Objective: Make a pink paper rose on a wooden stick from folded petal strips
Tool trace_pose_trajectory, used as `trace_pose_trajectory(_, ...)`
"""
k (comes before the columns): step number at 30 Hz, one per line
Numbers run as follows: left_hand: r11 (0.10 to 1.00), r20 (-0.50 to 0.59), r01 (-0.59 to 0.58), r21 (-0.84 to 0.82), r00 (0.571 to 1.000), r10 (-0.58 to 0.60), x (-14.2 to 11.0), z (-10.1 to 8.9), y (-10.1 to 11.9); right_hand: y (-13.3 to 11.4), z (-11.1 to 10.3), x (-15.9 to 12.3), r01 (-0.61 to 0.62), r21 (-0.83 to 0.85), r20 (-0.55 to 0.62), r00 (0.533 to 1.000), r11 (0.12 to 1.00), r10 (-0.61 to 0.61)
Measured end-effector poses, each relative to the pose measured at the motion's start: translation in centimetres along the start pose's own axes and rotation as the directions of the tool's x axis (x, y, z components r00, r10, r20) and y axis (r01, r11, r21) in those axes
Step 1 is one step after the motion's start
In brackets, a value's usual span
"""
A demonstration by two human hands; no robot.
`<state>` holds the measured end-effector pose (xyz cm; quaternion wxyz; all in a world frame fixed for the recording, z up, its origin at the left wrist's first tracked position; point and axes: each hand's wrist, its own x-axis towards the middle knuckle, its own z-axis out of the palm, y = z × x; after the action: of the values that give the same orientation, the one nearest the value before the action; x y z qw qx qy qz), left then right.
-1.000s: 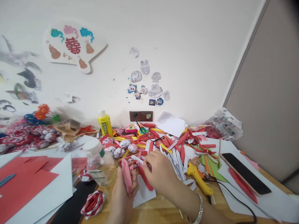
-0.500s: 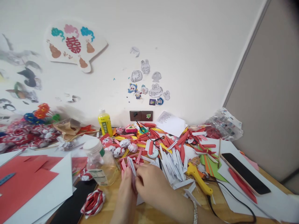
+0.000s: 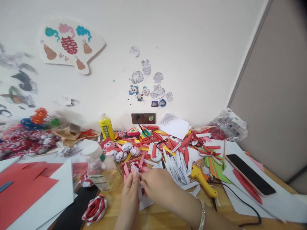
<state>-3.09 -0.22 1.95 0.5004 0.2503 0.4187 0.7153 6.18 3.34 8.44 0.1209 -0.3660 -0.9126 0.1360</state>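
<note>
My left hand [image 3: 129,199] and my right hand [image 3: 159,188] meet low in the middle of the view, over the wooden table [image 3: 163,220]. Both pinch a small folded piece of red and white paper [image 3: 135,171] held upright between their fingertips. A bracelet sits on my right wrist. A clear plastic bottle [image 3: 100,169] with a white cap stands just left of my left hand. A rolled red and white paper flower [image 3: 95,208] lies at the lower left of my hands.
A heap of red, white and yellow paper strips [image 3: 168,150] covers the middle of the table. A yellow glue gun [image 3: 202,182] with a black cord lies to the right, a phone [image 3: 249,174] beyond it. Red and white sheets [image 3: 28,188] lie left; a yellow bottle [image 3: 105,127] stands by the wall.
My right hand came left from the strip pile to join my left hand on the folded paper. The paper now stands more upright between both hands. The view shifted slightly.
</note>
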Motion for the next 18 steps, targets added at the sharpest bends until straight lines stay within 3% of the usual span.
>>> trace_pose_trajectory(2, 1.0, 0.046, 0.023, 0.014, 0.999, -0.024, 0.0, 0.1, -0.1, 1.0, -0.5, 0.0, -0.054, 0.031, -0.092, 0.994, 0.998, 0.056)
trace_pose_trajectory(4, 0.997, 0.109, 0.077, 0.019, 0.991, -0.078, -0.1, 0.3, 0.1, 2.1, -0.9, 0.1, -0.053, 0.167, -0.168, 0.983, 0.985, 0.081)
trace_pose_trajectory(6, 0.99, 0.168, 0.136, 0.028, 0.976, -0.139, -0.4, 0.6, 0.2, 3.1, -0.8, 0.5, 0.022, 0.381, -0.14, 0.99, 0.924, 0.034)
trace_pose_trajectory(9, 0.97, 0.249, 0.244, 0.009, 0.939, -0.239, -0.7, 0.7, 0.4, 4.4, 0.1, 1.2, 0.072, 0.651, -0.06, 0.997, 0.755, -0.043)
trace_pose_trajectory(13, 0.935, 0.327, 0.352, -0.04, 0.889, -0.321, -0.9, 0.3, 0.2, 5.0, 1.0, 1.7, 0.02, 0.813, 0.004, 0.999, 0.582, -0.041)
trace_pose_trajectory(18, 0.925, 0.332, 0.377, -0.054, 0.88, -0.34, -0.9, 0.1, -0.2, 5.0, 0.7, 1.7, 0.033, 0.774, -0.015, 0.999, 0.632, -0.034)
